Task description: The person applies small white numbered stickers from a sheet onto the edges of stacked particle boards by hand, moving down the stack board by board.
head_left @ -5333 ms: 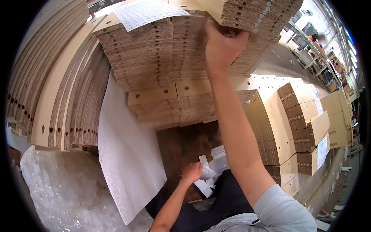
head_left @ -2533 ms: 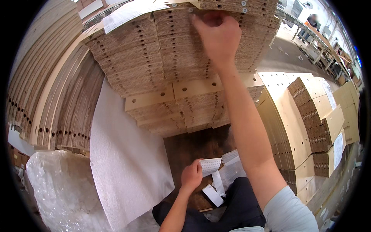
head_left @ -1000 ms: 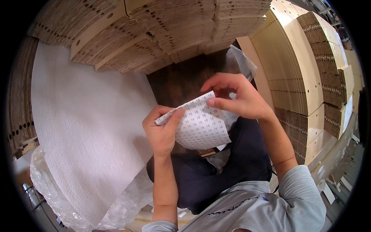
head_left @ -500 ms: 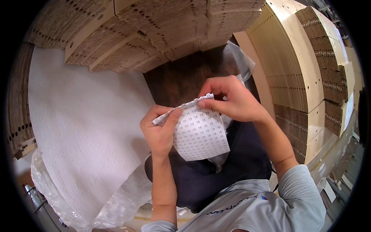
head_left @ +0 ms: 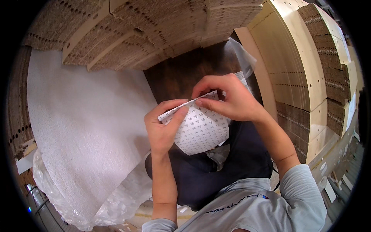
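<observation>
Since half a second ago almost nothing has shifted: both hands stay at the middle of the frame, pinching the same curled sticker sheet (head_left: 201, 131), and only the fingertips have closed up a little along its top edge. Thumb and forefinger of the right hand (head_left: 228, 98) are clenched on the sheet's upper right corner, where a thin layer seems to lift, though the picture is too small to be sure. Left hand (head_left: 164, 129) grips the sheet's upper left end, forefinger laid along the edge and thumb behind it. That edge, the sheet's long axis, runs from lower left up to upper right, while the printed face bellies downward toward the person's lap and dark trousers (head_left: 216, 174). Left of the hands a white foam sheet (head_left: 81, 127) fills the left of the frame, with bubble wrap (head_left: 116, 201) below it. Stacked drilled boards (head_left: 154, 34) cross the top, and more boards (head_left: 305, 73) stand at the right.
</observation>
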`<action>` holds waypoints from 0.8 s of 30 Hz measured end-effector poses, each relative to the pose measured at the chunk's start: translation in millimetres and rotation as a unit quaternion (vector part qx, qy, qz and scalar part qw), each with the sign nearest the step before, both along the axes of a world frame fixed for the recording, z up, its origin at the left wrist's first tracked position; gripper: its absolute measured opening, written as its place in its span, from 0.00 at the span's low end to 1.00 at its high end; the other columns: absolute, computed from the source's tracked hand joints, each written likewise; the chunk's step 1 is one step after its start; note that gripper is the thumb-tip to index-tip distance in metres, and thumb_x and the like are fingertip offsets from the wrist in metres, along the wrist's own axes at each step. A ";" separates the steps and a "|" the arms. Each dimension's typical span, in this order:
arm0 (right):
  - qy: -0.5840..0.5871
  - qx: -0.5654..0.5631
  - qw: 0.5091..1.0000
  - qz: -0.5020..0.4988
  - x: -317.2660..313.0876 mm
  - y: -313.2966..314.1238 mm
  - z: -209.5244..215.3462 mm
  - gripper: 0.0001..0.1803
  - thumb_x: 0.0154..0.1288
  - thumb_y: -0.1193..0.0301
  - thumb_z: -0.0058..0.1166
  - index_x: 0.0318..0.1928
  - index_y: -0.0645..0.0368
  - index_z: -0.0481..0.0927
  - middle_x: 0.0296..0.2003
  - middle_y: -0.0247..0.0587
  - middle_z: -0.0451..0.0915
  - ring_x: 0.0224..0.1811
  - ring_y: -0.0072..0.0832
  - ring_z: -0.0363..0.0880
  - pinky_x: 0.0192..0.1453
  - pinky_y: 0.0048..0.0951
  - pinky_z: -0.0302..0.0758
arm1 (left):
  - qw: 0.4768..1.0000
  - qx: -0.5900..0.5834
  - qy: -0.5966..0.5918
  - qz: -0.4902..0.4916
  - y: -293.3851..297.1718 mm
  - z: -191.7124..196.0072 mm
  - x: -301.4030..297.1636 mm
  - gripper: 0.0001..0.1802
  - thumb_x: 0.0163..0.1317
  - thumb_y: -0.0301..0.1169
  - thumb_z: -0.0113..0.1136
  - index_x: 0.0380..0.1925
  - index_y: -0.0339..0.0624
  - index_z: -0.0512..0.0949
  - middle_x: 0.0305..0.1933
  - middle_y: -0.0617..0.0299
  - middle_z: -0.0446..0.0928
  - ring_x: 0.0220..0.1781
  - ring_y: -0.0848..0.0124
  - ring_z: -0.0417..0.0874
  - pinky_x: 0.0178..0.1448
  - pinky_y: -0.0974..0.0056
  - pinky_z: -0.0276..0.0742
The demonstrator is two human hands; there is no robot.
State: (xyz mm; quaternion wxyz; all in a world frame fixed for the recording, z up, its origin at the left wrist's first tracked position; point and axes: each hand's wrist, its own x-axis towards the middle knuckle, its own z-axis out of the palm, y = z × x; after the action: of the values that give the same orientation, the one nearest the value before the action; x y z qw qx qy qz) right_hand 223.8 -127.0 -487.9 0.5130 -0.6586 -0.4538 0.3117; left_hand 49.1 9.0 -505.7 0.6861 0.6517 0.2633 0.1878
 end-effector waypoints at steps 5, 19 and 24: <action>0.008 -0.020 1.000 -0.010 -2.1 2.0 0.5 0.08 0.60 0.74 0.67 0.40 0.58 0.85 0.35 0.34 0.86 0.34 0.24 0.83 0.35 0.25 0.75 | 1.000 -0.008 0.024 0.006 0.9 -2.4 1.1 0.10 0.61 0.23 0.69 0.43 0.34 0.87 0.39 0.61 0.87 0.40 0.77 0.84 0.46 0.71 0.78; -0.075 0.017 0.997 0.000 4.0 5.0 -9.5 0.10 0.57 0.74 0.68 0.40 0.59 0.84 0.37 0.38 0.85 0.39 0.36 0.85 0.39 0.32 0.79 | 0.997 0.079 0.019 -0.005 2.2 -3.4 6.9 0.11 0.60 0.23 0.71 0.43 0.35 0.86 0.38 0.61 0.86 0.40 0.76 0.83 0.46 0.71 0.78; -0.231 0.046 0.972 -0.013 3.9 5.0 -10.8 0.11 0.51 0.74 0.69 0.35 0.55 0.82 0.37 0.35 0.83 0.44 0.36 0.81 0.47 0.37 0.75 | 0.994 0.103 0.045 -0.012 2.9 -4.8 8.0 0.10 0.60 0.23 0.70 0.42 0.35 0.86 0.37 0.59 0.87 0.39 0.76 0.85 0.45 0.71 0.78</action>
State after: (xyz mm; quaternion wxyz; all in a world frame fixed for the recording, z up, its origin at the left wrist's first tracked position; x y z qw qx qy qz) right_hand 227.6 -122.0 -498.6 0.4285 -0.6939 -0.5654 0.1234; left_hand 57.1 11.9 -510.5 0.6045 0.7301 0.2655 0.1762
